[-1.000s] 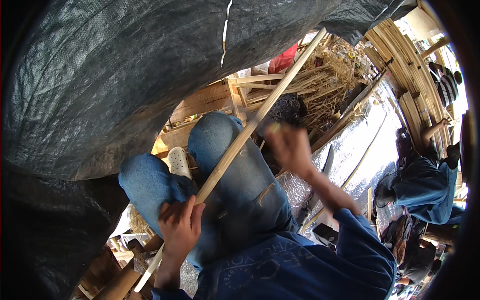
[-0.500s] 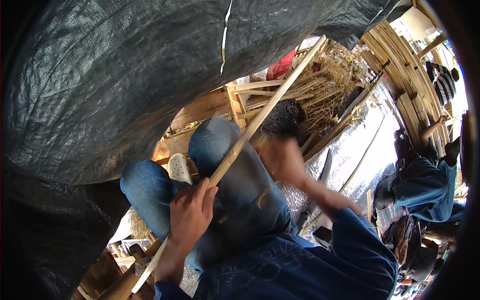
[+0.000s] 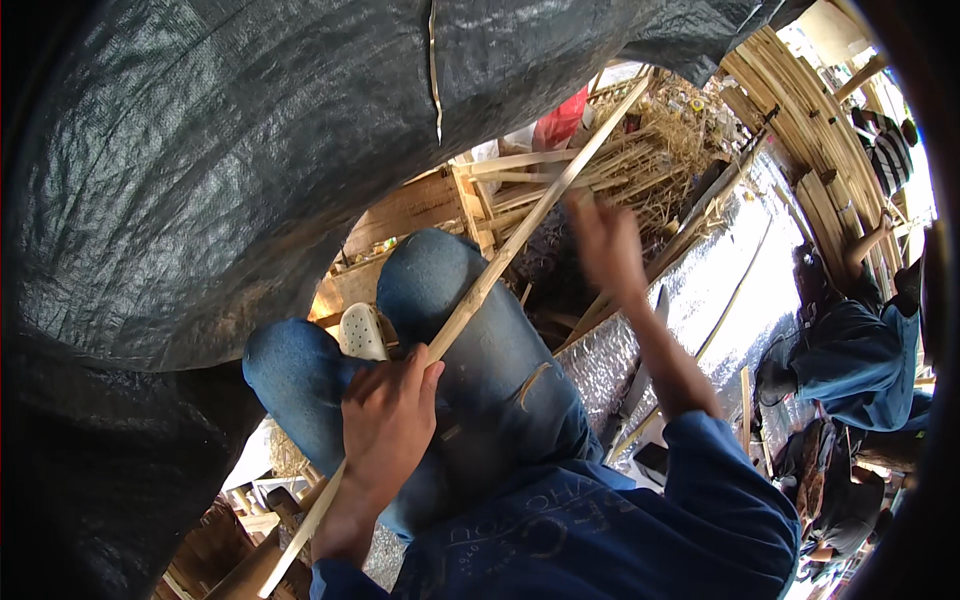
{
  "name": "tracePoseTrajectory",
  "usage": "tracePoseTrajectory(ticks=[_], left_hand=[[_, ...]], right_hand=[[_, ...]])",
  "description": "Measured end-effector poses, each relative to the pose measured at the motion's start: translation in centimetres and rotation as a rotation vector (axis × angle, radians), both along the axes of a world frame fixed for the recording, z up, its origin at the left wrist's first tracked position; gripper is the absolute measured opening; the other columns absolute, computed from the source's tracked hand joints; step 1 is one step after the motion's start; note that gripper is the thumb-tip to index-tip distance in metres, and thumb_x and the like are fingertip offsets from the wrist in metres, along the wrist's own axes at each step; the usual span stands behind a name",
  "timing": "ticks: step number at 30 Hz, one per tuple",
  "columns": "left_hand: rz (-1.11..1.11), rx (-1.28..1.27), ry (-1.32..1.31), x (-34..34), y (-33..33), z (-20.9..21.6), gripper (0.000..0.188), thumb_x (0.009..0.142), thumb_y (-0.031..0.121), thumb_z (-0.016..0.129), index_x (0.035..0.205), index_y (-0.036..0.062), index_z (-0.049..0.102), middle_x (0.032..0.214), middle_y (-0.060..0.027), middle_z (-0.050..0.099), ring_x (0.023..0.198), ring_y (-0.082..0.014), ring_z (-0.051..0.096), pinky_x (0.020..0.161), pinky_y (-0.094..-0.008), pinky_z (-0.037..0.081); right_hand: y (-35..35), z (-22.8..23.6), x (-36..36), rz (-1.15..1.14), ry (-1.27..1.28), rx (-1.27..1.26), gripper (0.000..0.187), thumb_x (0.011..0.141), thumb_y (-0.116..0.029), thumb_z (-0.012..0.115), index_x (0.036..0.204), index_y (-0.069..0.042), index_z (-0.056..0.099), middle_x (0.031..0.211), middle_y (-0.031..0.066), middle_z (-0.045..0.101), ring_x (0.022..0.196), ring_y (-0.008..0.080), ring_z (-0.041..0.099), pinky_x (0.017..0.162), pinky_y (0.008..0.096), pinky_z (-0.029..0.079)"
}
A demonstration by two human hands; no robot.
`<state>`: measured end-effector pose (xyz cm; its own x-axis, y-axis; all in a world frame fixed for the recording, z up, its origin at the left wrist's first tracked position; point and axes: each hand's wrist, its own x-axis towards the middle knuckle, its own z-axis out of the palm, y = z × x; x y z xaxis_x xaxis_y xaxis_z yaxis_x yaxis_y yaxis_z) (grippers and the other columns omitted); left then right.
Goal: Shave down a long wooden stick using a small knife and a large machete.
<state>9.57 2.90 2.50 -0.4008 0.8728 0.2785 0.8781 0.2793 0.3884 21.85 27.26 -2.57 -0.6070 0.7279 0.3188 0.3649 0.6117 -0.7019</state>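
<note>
A long, pale bamboo strip [image 3: 500, 262] runs slantwise across my thighs, from the lower left up to the far right. My left hand [image 3: 392, 420] is closed around its lower part, thumb on top, near my left knee. My right hand [image 3: 608, 250] is raised beside the strip's upper half, smeared by motion. Whether it holds anything cannot be made out. A small curled shaving [image 3: 530, 385] lies on my right thigh.
Black tarpaulin [image 3: 200, 200] hangs over the left and top. Straw and split sticks [image 3: 650, 165] are heaped ahead. Silvery foil [image 3: 735, 275] covers the ground at right, with a long dark blade-like piece [image 3: 637, 385] on it. Another person's jeans [image 3: 850, 370] show far right.
My right hand has moved up and away along the strip, and its forearm is more upright. My left hand keeps its grip, with the strip nearly in place.
</note>
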Motion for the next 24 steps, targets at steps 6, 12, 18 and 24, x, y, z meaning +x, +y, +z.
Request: tracePoseTrajectory(ticks=[6, 12, 18, 24], left_hand=[[0.004, 0.001, 0.027, 0.0, 0.3, 0.0, 0.015, 0.086, 0.017, 0.063, 0.092, 0.0043, 0.059, 0.068, -0.0084, 0.062, 0.061, -0.0239, 0.062, 0.06, -0.0346, 0.047], [0.018, -0.035, 0.01, -0.1, 0.9, -0.5, 0.013, 0.086, 0.017, 0.063, 0.084, 0.0058, 0.057, 0.064, -0.008, 0.061, 0.058, -0.0245, 0.061, 0.059, -0.0347, 0.047], [0.011, 0.006, 0.001, -0.1, 2.2, -0.2, 0.015, 0.087, 0.019, 0.063, 0.08, 0.0069, 0.056, 0.06, -0.0089, 0.059, 0.055, -0.0262, 0.06, 0.057, -0.0359, 0.047], [0.082, -0.059, -0.1, -1.0, 2.9, 0.4, 0.019, 0.088, 0.024, 0.061, 0.078, 0.0083, 0.057, 0.058, -0.0105, 0.059, 0.055, -0.0305, 0.059, 0.052, -0.0401, 0.046]], right_hand=[[-0.7, 1.2, 0.5, -0.007, -0.068, -0.323, 0.047, 0.099, -0.034, 0.042, 0.073, 0.0, 0.062, 0.051, 0.007, 0.046, 0.046, 0.0115, 0.044, 0.044, 0.029, 0.037], [-0.6, 1.7, 0.4, -0.005, -0.077, -0.262, 0.052, 0.097, -0.042, 0.044, 0.064, -0.003, 0.055, 0.048, 0.0006, 0.043, 0.046, 0.0128, 0.043, 0.047, 0.0325, 0.039], [-6.0, -0.2, 1.5, 0.394, 0.073, -0.044, 0.034, 0.092, -0.027, 0.058, 0.09, 0.006, 0.065, 0.063, 0.0131, 0.062, 0.061, 0.0159, 0.059, 0.058, 0.0326, 0.046], [-3.4, 3.5, 0.0, 0.324, -0.25, -0.681, 0.052, 0.091, -0.045, 0.054, 0.08, 0.005, 0.066, 0.055, 0.0084, 0.049, 0.057, 0.0091, 0.044, 0.053, 0.0302, 0.037]])
